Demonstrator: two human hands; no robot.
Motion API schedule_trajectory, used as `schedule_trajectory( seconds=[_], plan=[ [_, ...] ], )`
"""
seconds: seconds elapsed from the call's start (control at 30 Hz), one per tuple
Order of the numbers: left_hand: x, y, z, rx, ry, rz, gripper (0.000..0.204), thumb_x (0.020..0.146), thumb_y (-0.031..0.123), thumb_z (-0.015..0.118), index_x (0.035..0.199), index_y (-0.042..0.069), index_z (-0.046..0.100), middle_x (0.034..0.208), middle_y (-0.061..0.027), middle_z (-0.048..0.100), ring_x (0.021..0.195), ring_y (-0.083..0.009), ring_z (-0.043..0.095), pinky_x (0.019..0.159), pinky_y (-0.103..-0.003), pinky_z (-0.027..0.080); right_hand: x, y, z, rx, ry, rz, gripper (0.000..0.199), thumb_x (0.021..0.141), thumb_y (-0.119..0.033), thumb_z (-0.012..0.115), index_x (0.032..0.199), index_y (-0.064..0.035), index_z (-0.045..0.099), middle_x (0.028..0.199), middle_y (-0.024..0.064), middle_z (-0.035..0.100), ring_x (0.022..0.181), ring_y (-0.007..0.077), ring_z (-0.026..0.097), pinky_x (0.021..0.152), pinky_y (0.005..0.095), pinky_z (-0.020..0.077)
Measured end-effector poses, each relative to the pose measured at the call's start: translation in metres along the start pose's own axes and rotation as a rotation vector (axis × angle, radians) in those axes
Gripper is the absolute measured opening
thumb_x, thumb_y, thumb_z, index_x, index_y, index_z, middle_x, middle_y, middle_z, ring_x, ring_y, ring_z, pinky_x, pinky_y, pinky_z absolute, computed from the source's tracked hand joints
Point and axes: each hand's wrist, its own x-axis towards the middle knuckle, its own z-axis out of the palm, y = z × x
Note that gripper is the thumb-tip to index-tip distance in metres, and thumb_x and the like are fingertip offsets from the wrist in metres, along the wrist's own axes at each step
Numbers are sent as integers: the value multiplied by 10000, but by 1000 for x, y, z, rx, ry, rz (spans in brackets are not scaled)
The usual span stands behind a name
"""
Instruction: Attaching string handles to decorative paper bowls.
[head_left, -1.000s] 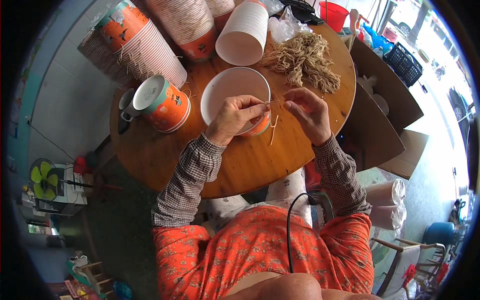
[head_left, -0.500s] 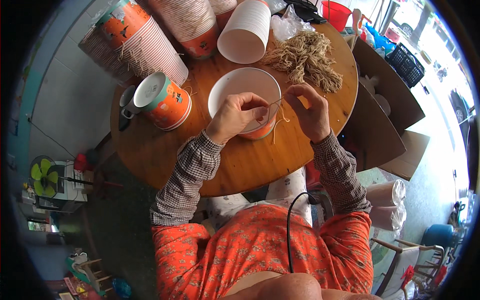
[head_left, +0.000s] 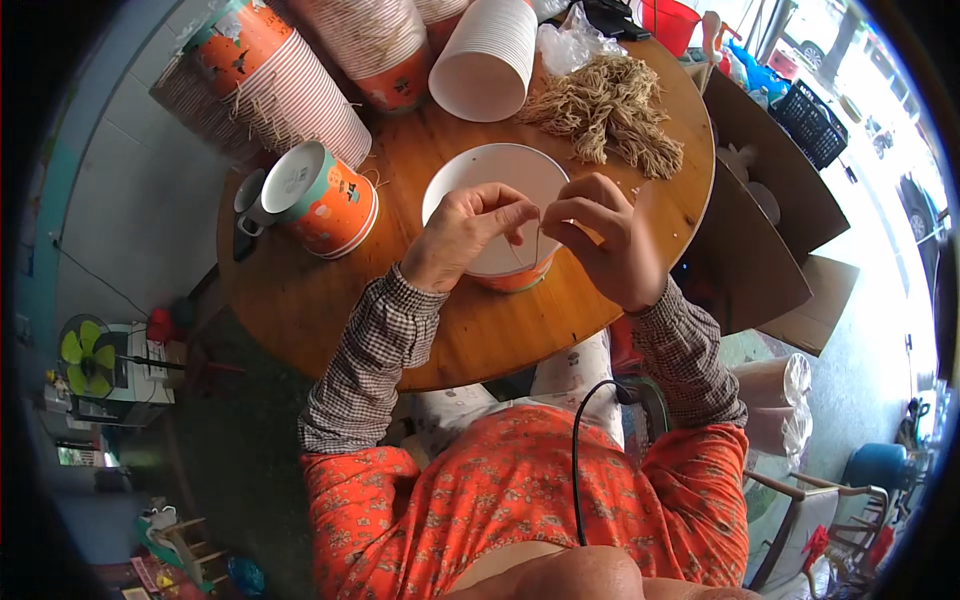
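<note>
Over the mouth of a paper bucket (head_left: 512,166), white inside and orange outside, both hands are close together. My left hand (head_left: 452,236) is closed, thumb and forefinger pinching a thin tan string (head_left: 537,248). Its loose end hangs down in front of the bucket. My right hand (head_left: 612,240), slightly blurred, also has its fingertips pinched together on the string, near the left thumb tip. Beyond the bucket lies a heap of tan strings (head_left: 610,110) of the same colour.
Tall stacks of paper buckets (head_left: 310,95) crowd the far left, with another white stack (head_left: 485,70) lying tilted. A mug (head_left: 300,185) rests against an orange bucket (head_left: 345,215) at left. An open cardboard box (head_left: 745,220) stands right of the round wooden table (head_left: 480,350).
My right hand has moved left and closer to my left hand, over the bucket's rim. The string is now pulled in and hangs lower between the hands.
</note>
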Motion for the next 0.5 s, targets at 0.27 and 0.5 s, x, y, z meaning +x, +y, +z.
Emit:
schedule_trajectory(
  seconds=[0.27, 0.5],
  plan=[
    [-9, -4, 0, -80, -58, -35, 203, 907, 147, 642, 1037, -8, 657, 843, -11, 641, 745, -80, 560, 749, -226, 463, 1, 4, 17, 209, 101, 134, 139, 796, -32, 707, 929, -39, 669, 910, 82, 585, 882, 214, 594, 774, 311, 478],
    [-12, -2, 9, -68, 17, -8, 159, 909, 116, 637, 994, -14, 673, 836, -20, 648, 727, -74, 558, 682, -211, 464, -7, 5, 16, 685, 146, 498, 157, 883, -79, 657, 1017, 2, 660, 881, 70, 666, 830, 130, 636, 753, 256, 499]
  ],
)
